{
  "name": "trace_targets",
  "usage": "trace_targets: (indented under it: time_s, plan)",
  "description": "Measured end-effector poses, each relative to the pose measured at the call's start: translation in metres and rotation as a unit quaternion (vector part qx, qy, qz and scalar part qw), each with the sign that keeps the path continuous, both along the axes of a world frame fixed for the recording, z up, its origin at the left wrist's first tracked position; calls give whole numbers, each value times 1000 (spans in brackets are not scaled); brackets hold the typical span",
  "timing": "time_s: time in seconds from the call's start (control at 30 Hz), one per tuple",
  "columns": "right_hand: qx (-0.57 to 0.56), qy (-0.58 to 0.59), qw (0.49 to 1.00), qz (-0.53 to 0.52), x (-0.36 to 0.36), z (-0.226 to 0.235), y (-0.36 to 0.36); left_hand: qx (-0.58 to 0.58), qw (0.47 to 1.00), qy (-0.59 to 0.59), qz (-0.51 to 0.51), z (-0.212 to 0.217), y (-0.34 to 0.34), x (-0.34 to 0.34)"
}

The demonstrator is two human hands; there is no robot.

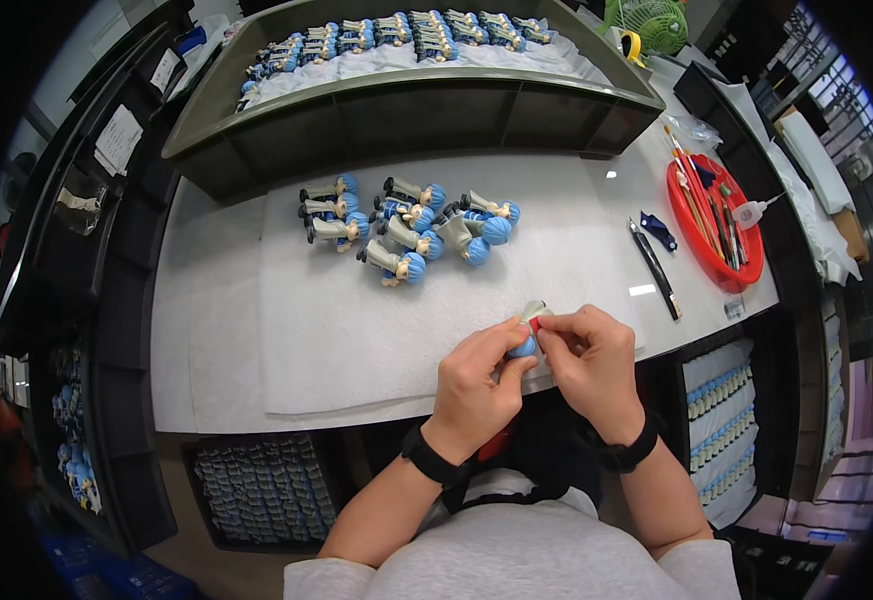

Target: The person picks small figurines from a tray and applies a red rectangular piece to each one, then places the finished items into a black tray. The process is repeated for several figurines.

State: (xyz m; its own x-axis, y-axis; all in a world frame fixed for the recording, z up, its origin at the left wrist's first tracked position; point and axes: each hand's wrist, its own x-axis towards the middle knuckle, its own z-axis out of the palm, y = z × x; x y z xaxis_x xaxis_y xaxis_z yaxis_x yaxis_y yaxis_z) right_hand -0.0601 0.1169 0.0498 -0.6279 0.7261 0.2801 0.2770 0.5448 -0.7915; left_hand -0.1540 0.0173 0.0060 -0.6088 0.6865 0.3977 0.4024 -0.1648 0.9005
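Observation:
Close to the table's front edge, my left hand grips a small figurine with blue hair and a pale grey-white body. My right hand pinches a small red piece against it; the fingers partly hide the piece, and I cannot tell what kind it is. Farther back, several like figurines lie on their sides on a white foam sheet, their dark shoes mostly to the left.
Behind them stands a big dark grey crate with rows of figurines. A red basket of brushes, a black pen-like tool and a dark blue piece lie at right. Below the table are trays of figurines; black shelving borders the left.

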Motion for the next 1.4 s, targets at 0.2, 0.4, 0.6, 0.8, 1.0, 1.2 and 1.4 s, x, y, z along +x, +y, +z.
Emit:
trace_targets:
  time_s: [0.2, 0.4, 0.6, 0.8, 1.0, 1.2, 1.4]
  plan:
    - [1, 8, 1000, -2, -9, 0, 1, 11, 1000, -5, 5, -2, 0, 0]
    - [-22, -2, 1000, 3, -18, 2, 7, 11, 1000, 11, 10, -4, 0, 0]
    - [-47, -15, 999, 3, -3, -1, 5, 5, 1000, 1, 1, -1, 0, 0]
    - [-13, -13, 1000, -2, -11, 1, 3, 12, 1000, -1, 6, -2, -1, 1]
    - [5, -15, 1000, 2, -17, 2, 7, 17, 1000, 22, 15, -3, 0, 2]
    - [-26, -20, 999, 8, -4, 0, 5, 8, 1000, 9, 2, -2, -1, 1]
    - [5, -14, 1000, -2, -12, 2, 3, 17, 1000, -4, 2, -2, -2, 1]
